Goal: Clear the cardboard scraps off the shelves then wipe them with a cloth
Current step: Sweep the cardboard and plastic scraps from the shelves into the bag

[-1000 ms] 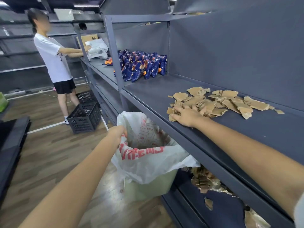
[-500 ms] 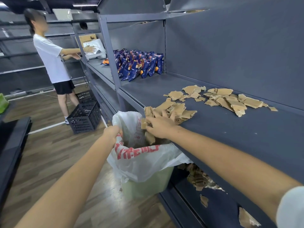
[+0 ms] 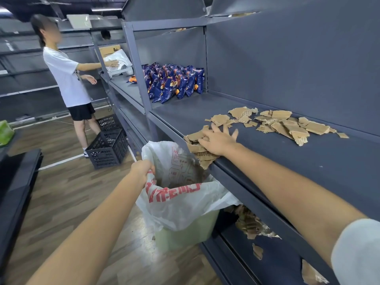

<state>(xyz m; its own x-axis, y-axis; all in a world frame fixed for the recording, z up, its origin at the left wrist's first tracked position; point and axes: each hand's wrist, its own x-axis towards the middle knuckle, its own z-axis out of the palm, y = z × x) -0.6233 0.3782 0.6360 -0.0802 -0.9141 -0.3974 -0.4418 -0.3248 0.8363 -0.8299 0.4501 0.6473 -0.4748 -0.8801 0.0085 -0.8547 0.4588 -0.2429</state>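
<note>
Brown cardboard scraps (image 3: pixel 283 125) lie scattered toward the back of the grey shelf (image 3: pixel 287 161). A smaller pile of scraps (image 3: pixel 200 151) sits at the shelf's front edge, some pieces hanging over it. My right hand (image 3: pixel 218 140) rests flat on that pile with fingers spread. Just below the edge stands a pale green bin lined with a white plastic bag (image 3: pixel 183 202) with red print. My left hand (image 3: pixel 143 169) is shut on the bag's rim and holds it open. More scraps (image 3: pixel 249 223) lie on the lower shelf. No cloth is visible.
Blue snack packets (image 3: pixel 174 83) stand further along the same shelf. Another person (image 3: pixel 67 79) in a white shirt works at the far shelving, with black plastic crates (image 3: pixel 107 147) on the wooden floor beside them. A dark low unit (image 3: pixel 16 182) lines the left side.
My right hand swept a batch of scraps from the middle of the shelf to its front edge over the bag. The left hand stayed on the bag rim.
</note>
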